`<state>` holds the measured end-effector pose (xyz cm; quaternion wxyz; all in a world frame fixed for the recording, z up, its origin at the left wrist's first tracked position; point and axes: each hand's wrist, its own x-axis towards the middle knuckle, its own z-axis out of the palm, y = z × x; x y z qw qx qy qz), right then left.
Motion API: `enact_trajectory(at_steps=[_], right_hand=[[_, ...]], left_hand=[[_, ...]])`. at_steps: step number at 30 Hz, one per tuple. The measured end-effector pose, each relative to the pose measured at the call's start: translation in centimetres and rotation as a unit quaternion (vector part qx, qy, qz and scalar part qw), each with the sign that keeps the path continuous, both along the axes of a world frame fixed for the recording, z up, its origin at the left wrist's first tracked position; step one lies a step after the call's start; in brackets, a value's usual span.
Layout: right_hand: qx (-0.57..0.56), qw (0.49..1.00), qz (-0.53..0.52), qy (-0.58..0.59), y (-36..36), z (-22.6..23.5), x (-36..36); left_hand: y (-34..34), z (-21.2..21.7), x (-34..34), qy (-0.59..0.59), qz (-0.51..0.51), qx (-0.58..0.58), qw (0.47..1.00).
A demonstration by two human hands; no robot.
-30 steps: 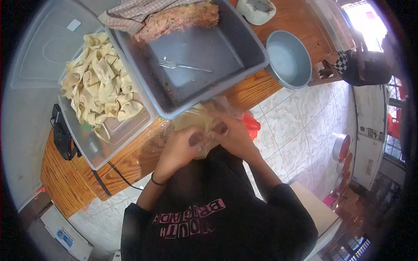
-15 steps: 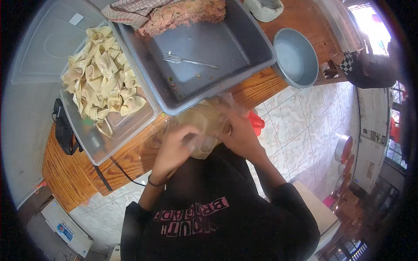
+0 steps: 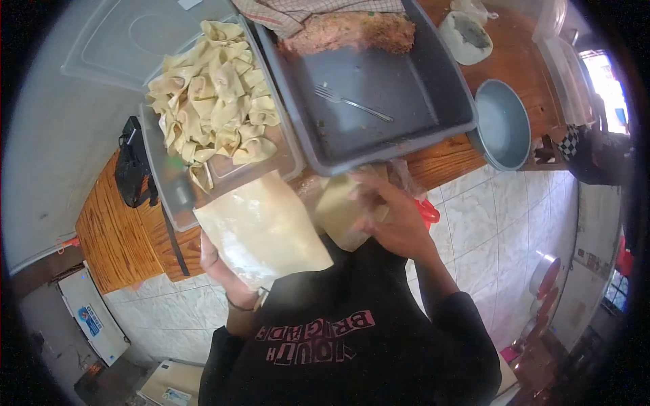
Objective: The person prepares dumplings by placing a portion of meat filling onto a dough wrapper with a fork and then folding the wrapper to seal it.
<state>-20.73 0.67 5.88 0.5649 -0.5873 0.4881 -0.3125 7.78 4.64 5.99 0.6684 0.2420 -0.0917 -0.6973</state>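
My left hand (image 3: 215,262) grips a pale, floury square of wonton wrapper (image 3: 263,227), its fingers partly hidden beneath; whether it is one sheet or a stack I cannot tell. To the right, my right hand (image 3: 396,213) is closed on a clear plastic bag (image 3: 349,235) with yellowish wrappers inside, its fingertips blurred. Folded wontons (image 3: 217,101) lie heaped in a clear plastic box (image 3: 298,159) beyond my left hand. Beside that box, a grey tub (image 3: 379,145) holds minced meat filling (image 3: 352,34) and a fork (image 3: 352,103).
A checked cloth (image 3: 271,13) covers part of the filling. A round grey-blue basin (image 3: 521,132) stands at the right edge of the wooden table (image 3: 115,230). Behind it sits a whitish container (image 3: 467,37). A black pouch (image 3: 132,162) lies left of the box; red plastic (image 3: 428,211) shows by my right hand.
My left hand has come away leftward from the bag with the square wrapper. My right hand stays at the bag. The whole view has shifted, so the table things appear further right.
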Motion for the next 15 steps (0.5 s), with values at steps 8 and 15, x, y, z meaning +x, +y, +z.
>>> enact_trajectory(at_steps=[8, 15], right_hand=[[-0.13, 0.983, 0.056, -0.114, -2.6, 8.0, 4.7], [-0.189, 0.973, -0.077, 0.104, -7.3, 4.5, 2.5]], left_hand=[[-1.5, -2.9, -5.3, 0.135, -0.245, -0.058, 0.958], [-1.8, 0.0, -5.2, 0.019, -0.08, -0.004, 0.997]])
